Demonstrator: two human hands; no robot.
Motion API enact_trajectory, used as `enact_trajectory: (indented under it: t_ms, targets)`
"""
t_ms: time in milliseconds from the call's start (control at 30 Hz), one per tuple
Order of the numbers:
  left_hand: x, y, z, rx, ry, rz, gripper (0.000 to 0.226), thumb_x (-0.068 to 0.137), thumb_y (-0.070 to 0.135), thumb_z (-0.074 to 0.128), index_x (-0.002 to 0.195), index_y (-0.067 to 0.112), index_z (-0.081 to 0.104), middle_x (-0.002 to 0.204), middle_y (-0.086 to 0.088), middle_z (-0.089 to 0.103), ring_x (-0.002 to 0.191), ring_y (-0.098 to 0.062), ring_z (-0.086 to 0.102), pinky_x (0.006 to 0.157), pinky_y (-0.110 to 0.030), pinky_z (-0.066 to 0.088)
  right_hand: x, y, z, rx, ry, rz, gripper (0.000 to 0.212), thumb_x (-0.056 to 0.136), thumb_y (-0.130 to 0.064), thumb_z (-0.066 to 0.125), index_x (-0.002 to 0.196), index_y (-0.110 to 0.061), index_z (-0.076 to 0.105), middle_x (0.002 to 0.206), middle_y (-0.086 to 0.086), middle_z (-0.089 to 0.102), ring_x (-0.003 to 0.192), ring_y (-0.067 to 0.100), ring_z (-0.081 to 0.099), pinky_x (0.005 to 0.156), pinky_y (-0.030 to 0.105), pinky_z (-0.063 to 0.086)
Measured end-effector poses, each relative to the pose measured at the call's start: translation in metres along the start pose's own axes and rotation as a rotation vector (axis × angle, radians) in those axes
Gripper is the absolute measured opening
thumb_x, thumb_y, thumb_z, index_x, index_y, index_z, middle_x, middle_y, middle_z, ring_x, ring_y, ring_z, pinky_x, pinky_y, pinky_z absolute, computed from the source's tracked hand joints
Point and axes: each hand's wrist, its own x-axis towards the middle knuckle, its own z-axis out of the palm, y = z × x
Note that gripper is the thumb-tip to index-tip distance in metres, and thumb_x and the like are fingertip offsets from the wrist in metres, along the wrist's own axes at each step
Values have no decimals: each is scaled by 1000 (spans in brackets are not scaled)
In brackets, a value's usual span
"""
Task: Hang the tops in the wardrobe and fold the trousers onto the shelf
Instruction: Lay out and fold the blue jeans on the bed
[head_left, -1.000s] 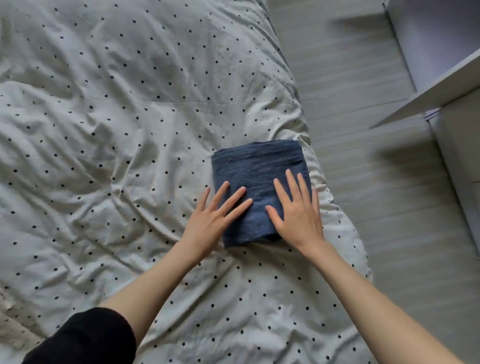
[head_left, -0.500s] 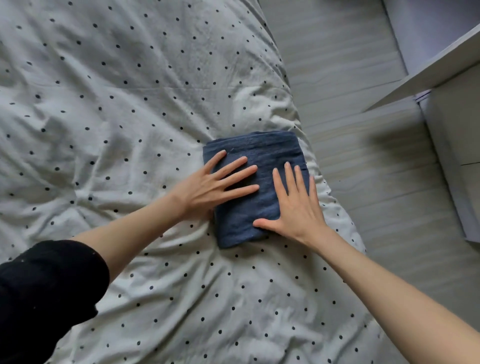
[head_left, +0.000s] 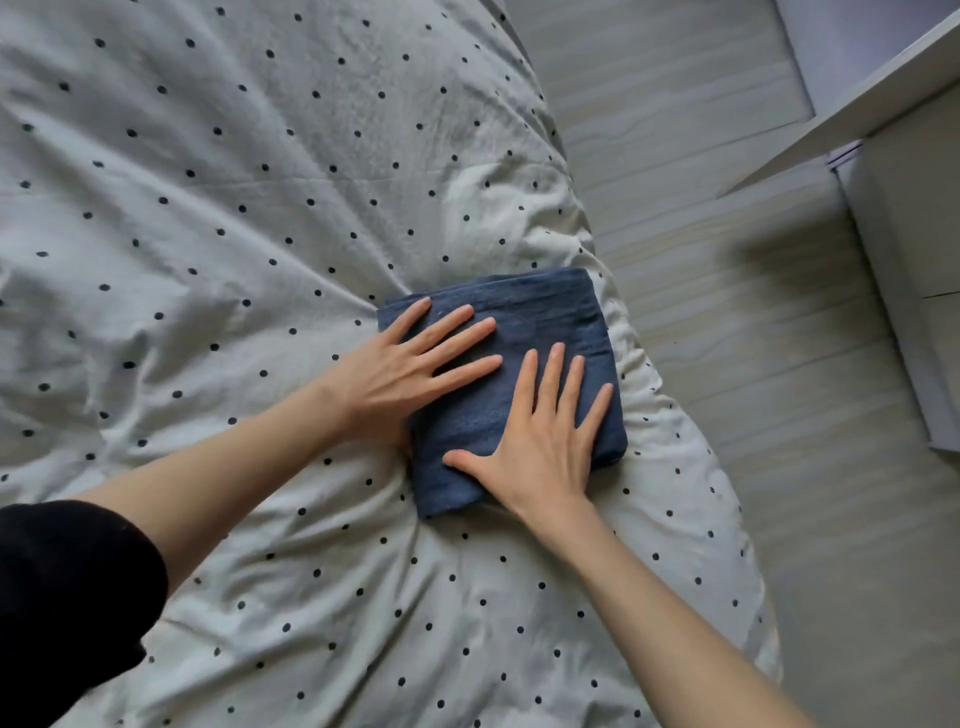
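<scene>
Dark blue trousers (head_left: 540, 317), folded into a thick rectangle, lie on the dotted duvet near the bed's right edge. My left hand (head_left: 415, 364) lies flat on the fold's upper left part, fingers straight and spread, pointing right. My right hand (head_left: 540, 441) presses flat on the lower right part, fingers straight, thumb out to the left. Neither hand curls round the cloth.
The white duvet with black dots (head_left: 234, 208) covers the bed and is creased. Pale wood floor (head_left: 727, 364) runs along the right. A white wardrobe door edge (head_left: 857, 104) and white cabinet side (head_left: 904, 286) stand at the upper right.
My left hand slid from the fold's near left edge up onto its top left part and turned to point right. My right hand kept pressing the fold's right part.
</scene>
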Motion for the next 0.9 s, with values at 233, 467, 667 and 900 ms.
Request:
enact_trajectory:
  t_ms: [233,467,667,900]
  targets:
    - [9,8,17,-7,-28,-28,117,65,48,66,149,22,-11,154,-16,-15,144,-35,-5,113,-58,0,13,-1,18,-38,-62,0,136,56,-90,42,149,-3,-8,155,25,-11,143,40,-13,105,61,-20]
    - [36,-11,2,17,-22,150,115,66,58,69,150,30,-4,159,-10,1,145,-34,1,112,-54,-9,44,53,8,10,-237,-184,137,51,-94,34,148,-11,-16,157,13,-18,144,27,-18,111,53,-16]
    - [23,-7,-2,116,140,119,66,82,19,64,143,23,40,145,-14,41,133,-36,39,106,-59,31,20,35,2,18,-92,-113,128,60,-89,37,150,-8,-6,157,17,-13,144,30,-17,108,55,-20]
    - [13,19,-10,22,248,37,40,88,13,38,112,17,69,120,-12,65,108,-36,62,88,-59,48,-19,-5,23,141,11,118,138,53,-88,50,150,-10,-10,157,15,-14,144,29,-17,110,54,-16]
